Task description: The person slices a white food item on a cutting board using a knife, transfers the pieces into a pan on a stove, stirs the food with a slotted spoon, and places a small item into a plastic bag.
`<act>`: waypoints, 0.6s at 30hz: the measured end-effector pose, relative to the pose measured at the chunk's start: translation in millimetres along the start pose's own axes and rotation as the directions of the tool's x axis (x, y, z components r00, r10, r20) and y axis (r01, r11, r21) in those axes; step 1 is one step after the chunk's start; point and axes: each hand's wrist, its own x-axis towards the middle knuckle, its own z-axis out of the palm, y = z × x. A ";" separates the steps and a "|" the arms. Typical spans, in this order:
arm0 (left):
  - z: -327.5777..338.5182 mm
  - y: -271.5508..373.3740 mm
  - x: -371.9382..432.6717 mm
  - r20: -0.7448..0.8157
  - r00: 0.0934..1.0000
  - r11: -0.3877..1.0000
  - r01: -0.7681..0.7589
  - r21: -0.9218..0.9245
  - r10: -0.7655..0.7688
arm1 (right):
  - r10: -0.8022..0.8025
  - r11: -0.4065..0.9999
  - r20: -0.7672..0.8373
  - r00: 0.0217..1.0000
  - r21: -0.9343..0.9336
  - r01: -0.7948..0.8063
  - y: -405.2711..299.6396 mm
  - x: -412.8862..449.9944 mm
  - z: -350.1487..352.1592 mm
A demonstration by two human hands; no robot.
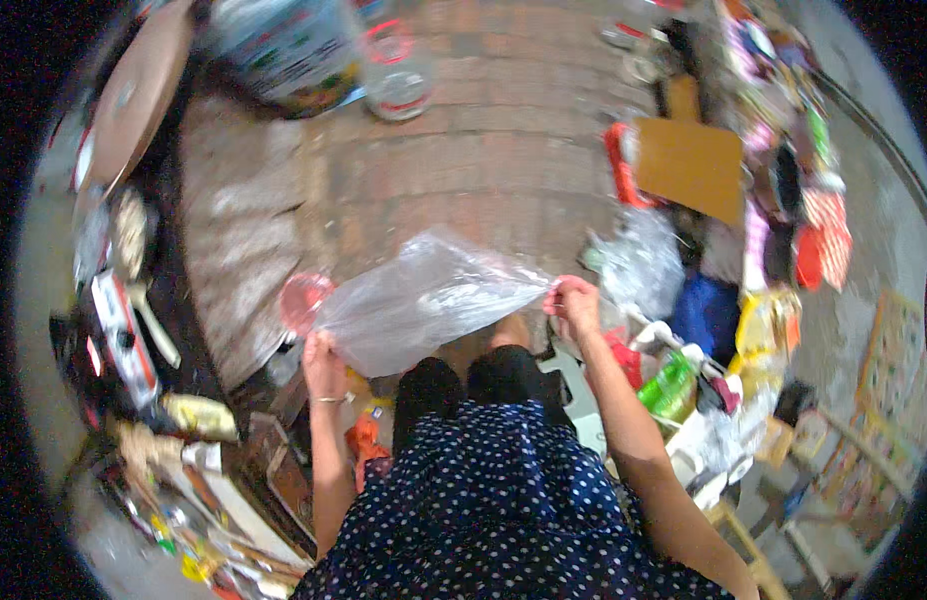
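A clear plastic bag [433,304] is stretched out between my two hands, above my knees. My left hand [324,364] grips its left edge, with a bracelet at the wrist. At the other end, my right hand [576,304] pinches the gathered corner of the bag between thumb and fingers. Just beyond my left hand is a round, reddish translucent plastic item [306,300], blurred; whether it touches the bag I cannot tell. Crumpled clear plastic [639,262] lies to the right of my right hand.
A brick floor [493,157] stretches ahead. A large printed container [291,60] and a clear plastic jar [396,82] stand at the far left. To the right are a brown cardboard piece [688,165], a green plastic bottle [669,386] and heaped goods. Clutter lines the left, including a white-and-red box [125,337].
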 end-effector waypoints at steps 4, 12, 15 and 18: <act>81.9 10.8 6.7 0.159 0.979 0.981 0.097 0.168 -0.124 | 0.044 0.989 -0.163 0.986 0.149 -0.020 -13.5 -5.4 -81.8; 234.5 -7.3 -6.4 0.467 0.843 0.841 -0.034 0.540 -0.266 | -0.177 0.885 -0.476 0.861 0.306 0.352 -58.2 -10.2 -265.8; 239.0 -10.3 -11.2 0.449 0.847 0.860 0.018 0.510 -0.284 | -0.162 0.897 -0.589 0.792 0.245 0.367 -51.0 -8.9 -335.0; 193.0 -31.3 2.4 0.324 0.907 0.817 0.037 0.575 -0.270 | -0.083 0.920 -0.634 0.769 0.248 0.303 -28.7 -2.0 -389.2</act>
